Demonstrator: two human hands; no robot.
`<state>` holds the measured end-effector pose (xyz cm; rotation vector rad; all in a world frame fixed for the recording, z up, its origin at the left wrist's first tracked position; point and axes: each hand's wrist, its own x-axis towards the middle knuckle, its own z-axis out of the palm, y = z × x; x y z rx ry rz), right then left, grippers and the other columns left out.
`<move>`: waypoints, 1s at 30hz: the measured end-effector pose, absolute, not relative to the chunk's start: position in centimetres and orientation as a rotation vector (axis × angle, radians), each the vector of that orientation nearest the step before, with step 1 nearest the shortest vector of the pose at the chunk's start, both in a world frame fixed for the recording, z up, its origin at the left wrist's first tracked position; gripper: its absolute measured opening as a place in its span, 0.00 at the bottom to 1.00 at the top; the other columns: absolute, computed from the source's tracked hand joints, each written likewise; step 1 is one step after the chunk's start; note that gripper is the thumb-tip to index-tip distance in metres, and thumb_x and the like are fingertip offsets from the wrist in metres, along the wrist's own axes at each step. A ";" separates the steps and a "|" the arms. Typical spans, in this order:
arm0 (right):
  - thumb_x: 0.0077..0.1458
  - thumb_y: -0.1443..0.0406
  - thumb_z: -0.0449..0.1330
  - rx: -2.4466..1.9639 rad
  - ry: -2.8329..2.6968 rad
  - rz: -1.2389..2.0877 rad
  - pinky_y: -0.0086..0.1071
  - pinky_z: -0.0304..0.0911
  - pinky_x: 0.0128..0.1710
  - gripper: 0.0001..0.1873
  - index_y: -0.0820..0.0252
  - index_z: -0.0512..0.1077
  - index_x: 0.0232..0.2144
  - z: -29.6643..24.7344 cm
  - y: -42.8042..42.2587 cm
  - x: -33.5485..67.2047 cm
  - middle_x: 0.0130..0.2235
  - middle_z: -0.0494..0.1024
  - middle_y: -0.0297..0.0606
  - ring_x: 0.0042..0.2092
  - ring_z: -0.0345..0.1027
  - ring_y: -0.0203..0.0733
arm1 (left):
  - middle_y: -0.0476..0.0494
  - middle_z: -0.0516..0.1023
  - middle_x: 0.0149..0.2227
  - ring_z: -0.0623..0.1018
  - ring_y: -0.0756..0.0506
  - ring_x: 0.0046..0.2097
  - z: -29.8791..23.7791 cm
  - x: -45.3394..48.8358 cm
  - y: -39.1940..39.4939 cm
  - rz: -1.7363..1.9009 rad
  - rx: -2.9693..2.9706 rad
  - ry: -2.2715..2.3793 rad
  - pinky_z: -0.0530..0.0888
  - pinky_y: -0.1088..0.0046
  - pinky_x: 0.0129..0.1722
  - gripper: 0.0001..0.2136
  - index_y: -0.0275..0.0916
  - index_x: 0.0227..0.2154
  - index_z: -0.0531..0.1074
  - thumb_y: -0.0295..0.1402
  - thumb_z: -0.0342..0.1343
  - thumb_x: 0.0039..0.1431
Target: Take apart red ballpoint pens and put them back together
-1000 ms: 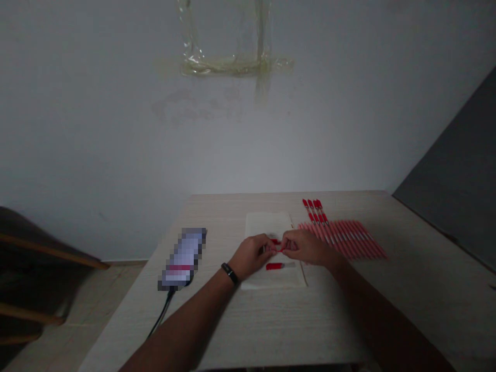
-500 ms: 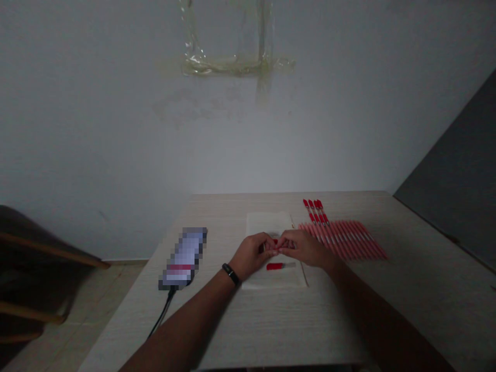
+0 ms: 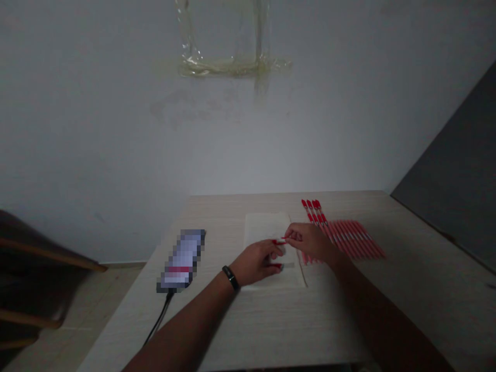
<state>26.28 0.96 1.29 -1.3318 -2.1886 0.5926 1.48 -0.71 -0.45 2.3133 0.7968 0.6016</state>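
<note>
My left hand (image 3: 260, 262) rests over the white sheet (image 3: 256, 227), thumb and fingers apart. Its thumb partly covers a red pen part with a clear end (image 3: 287, 265). By its fingertips lies another small red pen part (image 3: 276, 242); whether they touch it I cannot tell. Just right of that, my right hand (image 3: 309, 241) pinches a thin red pen part (image 3: 284, 238) between thumb and forefinger. Past my right hand is a row of pinkish-red sticks (image 3: 354, 240), partly hidden by the hand. Several red-and-clear pens (image 3: 314, 212) lie side by side behind it.
On the left of the wooden table (image 3: 248, 325) lies a phone with a blurred screen (image 3: 182, 258), its black cable (image 3: 157, 323) running toward the front edge. A wall (image 3: 240, 150) stands behind the table. Dark wooden furniture (image 3: 34, 279) is at far left.
My hands, together half a second ago, have parted. The left moved down toward the lower red pen part and its fingers spread; the right moved slightly right and up with the thin red part.
</note>
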 end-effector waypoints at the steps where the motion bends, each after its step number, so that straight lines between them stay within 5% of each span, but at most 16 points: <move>1: 0.58 0.62 0.62 -1.328 -2.193 0.589 0.28 0.62 0.30 0.06 0.58 0.77 0.34 1.3 1.0 26.3 0.30 0.81 0.37 0.31 0.74 0.40 | 0.42 0.78 0.43 0.75 0.46 0.38 -0.5 1.5 -0.7 0.589 2.325 0.794 0.71 0.71 0.38 0.15 0.41 0.45 0.75 0.34 0.66 0.55; 18: 0.59 0.62 0.63 -1.305 -2.150 0.514 0.29 0.60 0.30 0.06 0.58 0.77 0.36 0.3 1.5 26.8 0.31 0.79 0.35 0.31 0.71 0.39 | 0.42 0.74 0.41 0.74 0.46 0.40 0.3 1.2 -0.6 0.782 2.319 0.854 0.71 0.71 0.42 0.11 0.41 0.47 0.76 0.28 0.54 0.65; 30: 0.60 0.66 0.63 -1.145 -2.185 0.409 0.29 0.58 0.33 0.02 0.58 0.76 0.35 0.9 1.4 26.4 0.34 0.77 0.34 0.33 0.69 0.37 | 0.44 0.77 0.37 0.74 0.47 0.36 -0.8 1.1 0.0 0.863 2.196 1.108 0.71 0.72 0.37 0.08 0.39 0.43 0.76 0.28 0.56 0.62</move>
